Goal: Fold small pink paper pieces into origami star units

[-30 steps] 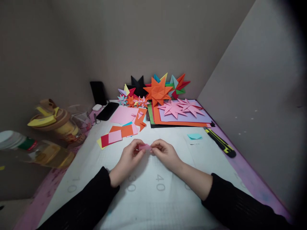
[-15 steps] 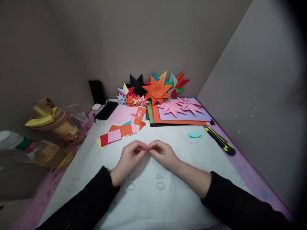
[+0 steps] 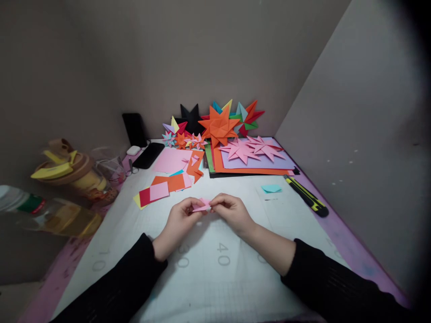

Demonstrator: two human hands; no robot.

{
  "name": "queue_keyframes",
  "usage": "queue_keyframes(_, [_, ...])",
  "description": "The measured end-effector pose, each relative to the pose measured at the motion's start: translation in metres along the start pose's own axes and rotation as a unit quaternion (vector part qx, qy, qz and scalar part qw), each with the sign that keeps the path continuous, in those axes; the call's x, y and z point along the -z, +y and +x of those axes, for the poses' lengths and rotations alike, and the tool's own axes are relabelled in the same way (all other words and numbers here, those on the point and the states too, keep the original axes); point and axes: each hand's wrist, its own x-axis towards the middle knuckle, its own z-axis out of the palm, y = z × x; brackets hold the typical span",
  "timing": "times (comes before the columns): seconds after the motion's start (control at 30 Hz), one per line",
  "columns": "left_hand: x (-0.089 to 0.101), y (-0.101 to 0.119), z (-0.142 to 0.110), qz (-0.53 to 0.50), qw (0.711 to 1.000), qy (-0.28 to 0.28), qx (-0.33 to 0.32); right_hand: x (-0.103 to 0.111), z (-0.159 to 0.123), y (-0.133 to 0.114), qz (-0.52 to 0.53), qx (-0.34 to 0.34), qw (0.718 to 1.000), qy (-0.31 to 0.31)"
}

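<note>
A small piece of folded pink paper (image 3: 201, 205) is held over the middle of the white gridded mat (image 3: 235, 287). My left hand (image 3: 182, 219) pinches its left side between thumb and fingers. On its right end, the fingertips of my right hand (image 3: 230, 211) are closed in a pinch. Part of the paper is hidden by the fingers, and its exact folds are too small to tell. Beyond my left hand lie small paper squares, among them a pink one (image 3: 159, 191) and an orange one (image 3: 168, 183). To the right of my right hand is a folded light-blue paper (image 3: 271, 189).
Folded paper stars, including a large orange one (image 3: 220, 125), stand along the back wall. Two pink stars (image 3: 239, 150) lie on stacked paper sheets (image 3: 256, 171). A utility knife (image 3: 308, 197) rests at the right edge. Phones (image 3: 148, 155), a lidded cup (image 3: 81, 175) and a bottle (image 3: 57, 215) are left.
My right hand has shifted slightly up and right, and more of the pink paper shows between my hands. The whole view has moved a little.
</note>
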Motion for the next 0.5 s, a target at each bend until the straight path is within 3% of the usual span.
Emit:
queue_keyframes(0.2, [-0.0004,-0.0019,0.0016,-0.028,0.999,-0.027,0.014,0.0011,-0.0004,-0.0011,-0.071,0.044,0.996,0.004])
queue_keyframes(0.33, [-0.0002,-0.0032,0.0012,-0.018,1.0,-0.002,0.0,0.0009,-0.0021,0.0003,-0.11,0.073,0.991,-0.003])
queue_keyframes(0.43, [0.0015,-0.0048,0.0011,-0.029,1.0,-0.005,-0.005,0.0014,-0.0034,-0.0005,-0.138,0.098,0.985,-0.036])
queue_keyframes(0.5, [0.0026,-0.005,0.0007,-0.024,0.999,-0.038,0.009,0.0012,-0.0043,-0.0013,-0.153,0.109,0.98,-0.064])
